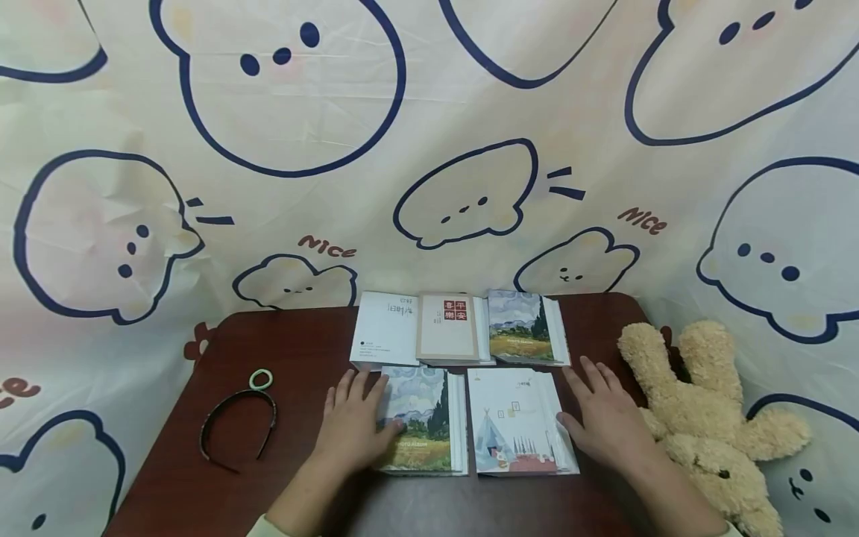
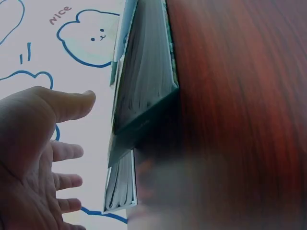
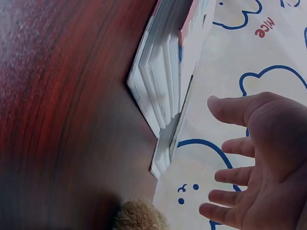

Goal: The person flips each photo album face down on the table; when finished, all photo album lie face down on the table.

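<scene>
Five albums on this table (image 1: 523,507): three along the far edge by the printed cloth (image 1: 463,112), two in front. Between the painted front album (image 1: 423,403) and the tent-print album (image 1: 513,418) there's only a skinny gap, and barely any to the back row. More bare wood shows on the left, out to the headband (image 1: 236,394); on the right, a plush toy (image 1: 705,410) hangs around the edge.

Left hand (image 1: 359,418) is spread wide beside the painted one, thumb over its cover; right hand (image 1: 604,414) is just as spread beside the tent one. Neither has hold of anything, and can't tell if they're actually touching.

Only the head view gets the covers properly; the wrist views give you page edges, plus a dark green side on the left.
</scene>
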A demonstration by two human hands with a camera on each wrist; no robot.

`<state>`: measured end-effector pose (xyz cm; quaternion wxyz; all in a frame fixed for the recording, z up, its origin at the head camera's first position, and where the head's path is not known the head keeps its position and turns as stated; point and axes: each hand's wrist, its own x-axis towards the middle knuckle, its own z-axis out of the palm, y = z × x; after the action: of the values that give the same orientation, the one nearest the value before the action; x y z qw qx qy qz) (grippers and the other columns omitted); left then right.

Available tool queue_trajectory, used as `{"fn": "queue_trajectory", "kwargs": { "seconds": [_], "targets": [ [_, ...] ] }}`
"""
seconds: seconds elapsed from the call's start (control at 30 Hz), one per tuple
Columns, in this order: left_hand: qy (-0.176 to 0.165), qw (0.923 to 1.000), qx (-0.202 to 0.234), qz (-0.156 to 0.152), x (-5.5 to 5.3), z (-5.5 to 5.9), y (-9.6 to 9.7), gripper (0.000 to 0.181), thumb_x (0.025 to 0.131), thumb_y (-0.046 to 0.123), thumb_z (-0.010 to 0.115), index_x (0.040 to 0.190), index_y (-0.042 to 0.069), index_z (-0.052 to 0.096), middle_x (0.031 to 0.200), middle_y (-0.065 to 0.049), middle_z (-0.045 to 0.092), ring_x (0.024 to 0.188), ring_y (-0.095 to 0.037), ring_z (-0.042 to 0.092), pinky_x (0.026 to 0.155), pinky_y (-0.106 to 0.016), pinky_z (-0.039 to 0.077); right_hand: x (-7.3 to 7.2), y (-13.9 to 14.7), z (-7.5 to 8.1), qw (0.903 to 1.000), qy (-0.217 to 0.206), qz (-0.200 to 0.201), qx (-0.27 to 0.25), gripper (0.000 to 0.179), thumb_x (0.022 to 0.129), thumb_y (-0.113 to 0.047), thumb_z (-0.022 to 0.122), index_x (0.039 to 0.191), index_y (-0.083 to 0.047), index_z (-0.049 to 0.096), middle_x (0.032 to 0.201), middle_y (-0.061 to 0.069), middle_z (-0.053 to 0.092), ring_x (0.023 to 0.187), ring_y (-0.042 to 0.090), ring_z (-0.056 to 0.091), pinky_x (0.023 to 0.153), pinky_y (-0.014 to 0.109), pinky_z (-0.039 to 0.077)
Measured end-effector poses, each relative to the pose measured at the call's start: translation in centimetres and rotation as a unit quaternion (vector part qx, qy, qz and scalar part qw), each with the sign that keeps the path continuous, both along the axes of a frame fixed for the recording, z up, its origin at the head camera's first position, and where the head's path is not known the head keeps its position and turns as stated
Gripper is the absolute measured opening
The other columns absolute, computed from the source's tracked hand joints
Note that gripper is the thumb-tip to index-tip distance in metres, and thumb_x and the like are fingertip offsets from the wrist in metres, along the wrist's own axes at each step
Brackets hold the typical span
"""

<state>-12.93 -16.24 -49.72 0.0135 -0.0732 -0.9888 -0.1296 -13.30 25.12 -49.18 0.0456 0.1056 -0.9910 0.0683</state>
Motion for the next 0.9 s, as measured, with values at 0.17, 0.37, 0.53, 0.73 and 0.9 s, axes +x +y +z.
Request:
{"fn": "queue_trajectory", "kwargs": {
  "seconds": [0.17,0.37,0.53,0.73,0.9],
  "targets": [
    [0.016,0.9991,0.039,-0.003,-0.1,-0.1,0.3,0.076,0.088,0.049,0.078,0.152,0.014,0.053,0.159,-0.02,0.04,0.147,-0.047,0.032,0.11,-0.072,0.033,0.4,-0.1,0.0,0.9984,-0.022,0.006,-0.052,0.076,0.091,-0.038,0.078,0.153,-0.004,0.049,0.157,0.029,0.039,0.14,0.053,0.039,0.099,0.07,0.045],
    [0.022,0.9911,0.131,-0.008,0.0,0.1,1.1,0.065,0.09,0.039,0.078,0.146,0.013,0.06,0.147,-0.018,0.053,0.138,-0.044,0.044,0.104,-0.069,0.041,0.5,-0.2,-0.3,0.9939,-0.046,0.013,-0.099,0.072,0.094,-0.035,0.077,0.153,-0.005,0.049,0.156,0.026,0.043,0.138,0.052,0.042,0.098,0.071,0.045],
    [0.009,0.9773,0.212,-0.008,0.0,0.1,2.1,0.057,0.092,0.035,0.078,0.142,0.013,0.063,0.132,-0.013,0.062,0.127,-0.036,0.054,0.099,-0.06,0.048,0.6,-0.2,-0.8,0.988,-0.064,0.04,-0.135,0.069,0.096,-0.035,0.075,0.152,-0.005,0.05,0.155,0.024,0.046,0.139,0.049,0.044,0.101,0.069,0.044],
    [-0.007,0.9578,0.287,-0.017,0.0,0.1,3.2,0.051,0.094,0.03,0.076,0.139,0.009,0.063,0.122,-0.011,0.066,0.109,-0.029,0.064,0.089,-0.05,0.054,0.6,-0.3,-1.3,0.9829,-0.093,0.052,-0.15,0.069,0.097,-0.042,0.072,0.154,-0.01,0.049,0.156,0.019,0.046,0.141,0.044,0.044,0.106,0.066,0.043],
    [-0.05,0.9372,0.345,-0.016,0.1,0.1,4.2,0.052,0.097,0.029,0.074,0.141,0.007,0.061,0.118,-0.012,0.067,0.099,-0.026,0.067,0.081,-0.043,0.056,0.5,-0.5,-1.3,0.9812,-0.089,0.056,-0.162,0.067,0.097,-0.042,0.072,0.152,-0.009,0.052,0.153,0.02,0.05,0.138,0.044,0.048,0.104,0.065,0.045]
  ]
}}
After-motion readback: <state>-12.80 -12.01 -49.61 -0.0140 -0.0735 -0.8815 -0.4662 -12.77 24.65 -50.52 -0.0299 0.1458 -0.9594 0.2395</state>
